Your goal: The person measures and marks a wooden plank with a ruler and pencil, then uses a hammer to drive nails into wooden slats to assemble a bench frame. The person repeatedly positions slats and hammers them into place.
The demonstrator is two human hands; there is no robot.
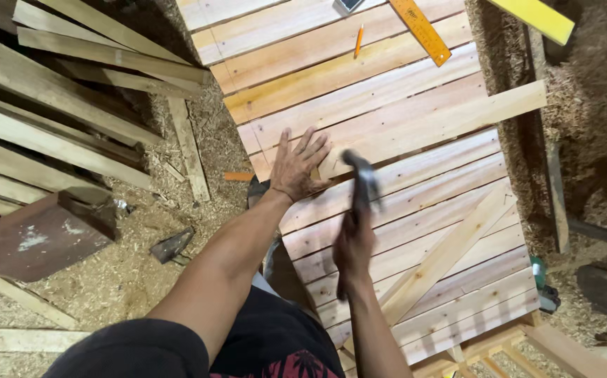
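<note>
Hammer (361, 189) is sitting in the right hand (354, 246), its head blurred and raised just above the plank panel (415, 210), close to the left hand's fingertips. The right grip is wrapping tightly around the hammer's handle. Nearest the camera, the person's dark sleeve and both forearms are reaching forward over the panel's lower left edge. A diagonal brace (443, 255) is lying across the panel's near planks, running from the lower middle up toward the right edge. The left hand (298, 166) is pressing flat on the panel, fingers spread wide and holding nothing, its fingertips touching the end of a longer cross batten (443, 122) that is slanting up to the right and overhanging the panel's edge. Left of the panel, sawdust (107, 273) is covering the floor, with a rusty metal piece (37, 238) lying on it and loose boards (58, 119) stacking up beyond. Farther off, an orange pencil (359, 40) and an orange ruler (419, 29) are resting on the panel's far planks, and a yellow level (534, 17) is showing at the top right.
</note>
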